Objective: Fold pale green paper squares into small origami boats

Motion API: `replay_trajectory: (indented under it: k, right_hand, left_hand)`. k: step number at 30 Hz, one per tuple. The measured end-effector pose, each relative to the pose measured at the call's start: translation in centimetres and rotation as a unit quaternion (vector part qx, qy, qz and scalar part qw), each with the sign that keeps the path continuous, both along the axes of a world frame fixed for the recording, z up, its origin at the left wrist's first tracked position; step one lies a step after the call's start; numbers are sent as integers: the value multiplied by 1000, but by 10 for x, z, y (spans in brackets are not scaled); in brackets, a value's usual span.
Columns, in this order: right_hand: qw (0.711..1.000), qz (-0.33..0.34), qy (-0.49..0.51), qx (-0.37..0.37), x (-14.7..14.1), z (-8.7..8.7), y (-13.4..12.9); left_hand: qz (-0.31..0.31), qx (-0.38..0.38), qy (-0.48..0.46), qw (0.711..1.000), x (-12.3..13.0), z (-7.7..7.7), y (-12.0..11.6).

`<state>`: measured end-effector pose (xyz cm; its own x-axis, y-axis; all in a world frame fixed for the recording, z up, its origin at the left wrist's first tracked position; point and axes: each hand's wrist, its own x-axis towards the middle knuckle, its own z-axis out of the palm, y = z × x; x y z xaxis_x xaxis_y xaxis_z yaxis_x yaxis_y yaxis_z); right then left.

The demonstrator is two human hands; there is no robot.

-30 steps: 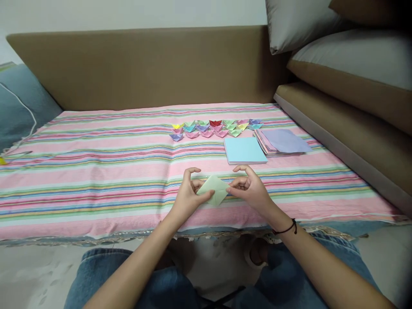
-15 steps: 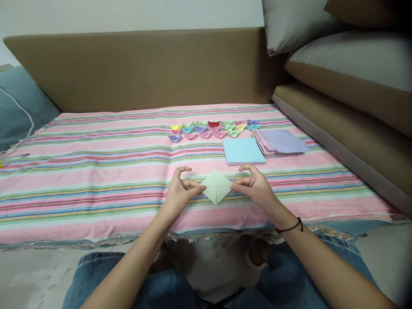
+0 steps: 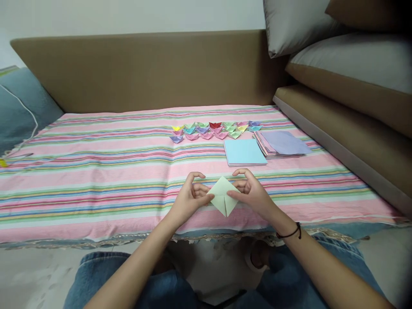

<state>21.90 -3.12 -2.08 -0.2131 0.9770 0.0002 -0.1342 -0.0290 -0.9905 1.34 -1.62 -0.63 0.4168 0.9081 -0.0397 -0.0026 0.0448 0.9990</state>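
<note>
A pale green sheet of origami paper [image 3: 222, 189], folded into a diamond with a slit running down its lower half, is held between my two hands above the striped cloth. My left hand [image 3: 192, 195] pinches its left corner, thumb on top and index finger curled away. On the other side my right hand [image 3: 254, 191] grips the right part, its thumb lying over the face of the paper near the middle. The fingers behind the paper are partly hidden.
Beyond my hands lie a stack of light blue square paper [image 3: 245, 152] and a looser pile topped with purple sheets [image 3: 285, 142]. Several small folded paper boats [image 3: 206, 130] stand in rows farther back. Cushions [image 3: 350, 68] are piled at the right on the striped cloth [image 3: 96, 180].
The folded paper has come slightly nearer and to the right. My right thumb has slid from the right corner inward onto its face. The left hand keeps its pinch.
</note>
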Motion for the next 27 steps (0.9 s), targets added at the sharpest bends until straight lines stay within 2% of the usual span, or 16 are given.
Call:
replay_trajectory:
  k: [2,5,7,10,13,20,24,27]
  right_hand:
    - [1000,-13,16,3,0,2,0]
    - [1000,-18,9,22,1,6,-1]
    - [998,-20,-29,46,1,7,-3]
    - [995,-32,-63,70,0,9,-5]
    - [996,-39,-46,68,-3,9,-7]
    - [995,-37,-48,79,-8,5,-8]
    - [994,-34,-44,89,-10,2,-8]
    - [993,-35,-58,101,-11,2,-8]
  left_hand:
    - [-42,97,48,993,-2,1,1]
    - [-95,231,130,960,-5,4,2]
    - [-94,269,137,949,-4,5,1]
    - [-62,281,113,951,-1,6,-1]
    - [-41,246,99,963,2,8,-3]
    - [26,93,7,995,8,4,-4]
    - [86,0,-5,996,12,-1,-6]
    - [110,-21,-2,994,13,-2,-7]
